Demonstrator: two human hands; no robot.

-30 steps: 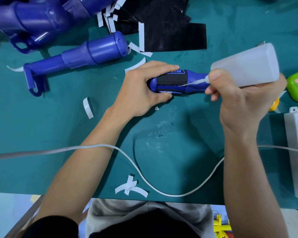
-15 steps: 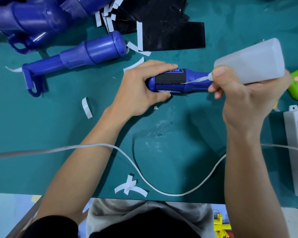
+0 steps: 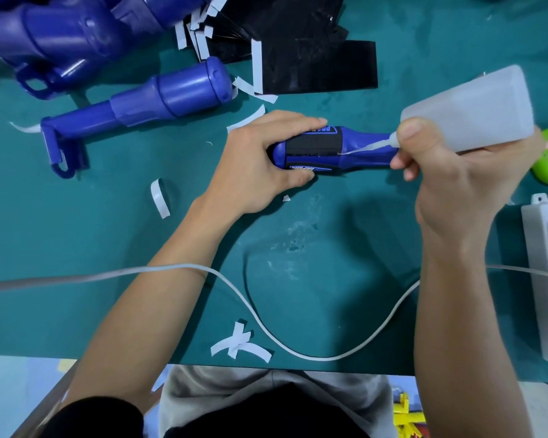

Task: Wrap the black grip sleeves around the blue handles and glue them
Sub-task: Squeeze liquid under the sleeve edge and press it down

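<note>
I see my left hand [image 3: 260,165] gripping the glossy blue handle [image 3: 361,150], its matte black sleeve [image 3: 314,145] wrapped on at centre frame; my right hand [image 3: 456,172] squeezes a translucent glue bottle [image 3: 475,109].

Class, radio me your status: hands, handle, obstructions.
Left hand grips blue plastic handle. Right hand holds translucent squeeze bottle, nozzle at black grip sleeve. Nothing blocks it.

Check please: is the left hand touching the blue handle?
Touching. The head view shows the left hand gripping the blue handle, fingers curled round its wrapped end.
</note>
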